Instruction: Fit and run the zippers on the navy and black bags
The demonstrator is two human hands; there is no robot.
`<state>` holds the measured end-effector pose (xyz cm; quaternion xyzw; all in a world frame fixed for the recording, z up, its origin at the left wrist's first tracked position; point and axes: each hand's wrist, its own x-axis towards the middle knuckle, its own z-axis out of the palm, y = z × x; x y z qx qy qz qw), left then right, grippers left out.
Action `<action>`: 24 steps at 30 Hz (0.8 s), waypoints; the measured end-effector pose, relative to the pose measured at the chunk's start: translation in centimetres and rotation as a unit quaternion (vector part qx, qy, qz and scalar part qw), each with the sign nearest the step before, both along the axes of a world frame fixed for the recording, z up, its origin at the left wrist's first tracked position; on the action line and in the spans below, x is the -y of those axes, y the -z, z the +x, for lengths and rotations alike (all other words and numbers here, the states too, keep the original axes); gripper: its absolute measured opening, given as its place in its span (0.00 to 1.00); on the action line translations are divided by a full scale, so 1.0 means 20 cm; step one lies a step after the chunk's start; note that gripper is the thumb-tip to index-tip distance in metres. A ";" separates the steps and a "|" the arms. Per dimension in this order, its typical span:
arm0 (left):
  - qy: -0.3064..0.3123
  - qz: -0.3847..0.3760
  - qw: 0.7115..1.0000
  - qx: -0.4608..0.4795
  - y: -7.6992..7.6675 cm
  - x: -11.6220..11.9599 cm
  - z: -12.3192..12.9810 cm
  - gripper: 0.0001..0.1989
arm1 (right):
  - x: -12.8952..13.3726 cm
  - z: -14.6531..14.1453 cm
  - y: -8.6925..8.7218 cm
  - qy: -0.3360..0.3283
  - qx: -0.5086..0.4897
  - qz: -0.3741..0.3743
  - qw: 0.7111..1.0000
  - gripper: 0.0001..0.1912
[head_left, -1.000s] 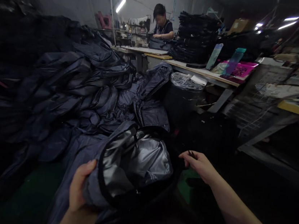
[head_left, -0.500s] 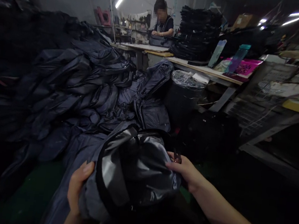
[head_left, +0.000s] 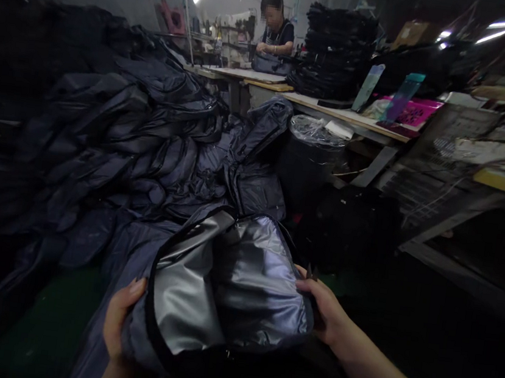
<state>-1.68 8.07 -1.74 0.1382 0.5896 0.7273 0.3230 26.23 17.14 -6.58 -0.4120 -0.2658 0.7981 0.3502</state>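
A navy backpack (head_left: 231,290) lies open between my hands, its zip-edged mouth spread wide and its silver lining (head_left: 254,287) showing. My left hand (head_left: 119,320) grips the fabric at the bag's lower left edge. On the right rim is my right hand (head_left: 318,307), with the fingers curled around the edge. Small dark pointed tips, possibly thread snips (head_left: 312,273), stick up behind those fingers. The underside of the bag is hidden in shadow.
A large heap of navy bags (head_left: 114,153) rises at left. Ahead stand a plastic-lined black bin (head_left: 306,159) and a long worktable (head_left: 336,110). A co-worker (head_left: 275,41) handles a bag beyond it, beside a tall stack of black bags (head_left: 338,52). Green floor (head_left: 44,310) shows below.
The bag's mouth has been pulled wider, showing more silver lining. My right hand has moved down and around the rim, and my left hand has shifted slightly lower.
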 end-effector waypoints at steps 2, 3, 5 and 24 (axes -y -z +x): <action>0.004 0.026 0.995 0.098 -0.04 0.00 0.04 0.06 | 0.00 0.00 0.05 0.018 -0.007 -0.030 0.999 0.21; 0.008 0.037 0.990 0.135 -0.04 0.01 0.06 0.06 | -0.01 0.00 0.07 0.025 -0.012 -0.037 0.999 0.20; 0.016 0.047 0.984 0.170 -0.04 0.02 0.07 0.05 | -0.02 0.00 0.10 0.053 -0.019 -0.044 0.997 0.18; 0.050 0.044 0.977 0.205 0.04 0.08 0.07 0.06 | -0.01 0.00 0.17 0.096 0.000 -0.033 0.995 0.21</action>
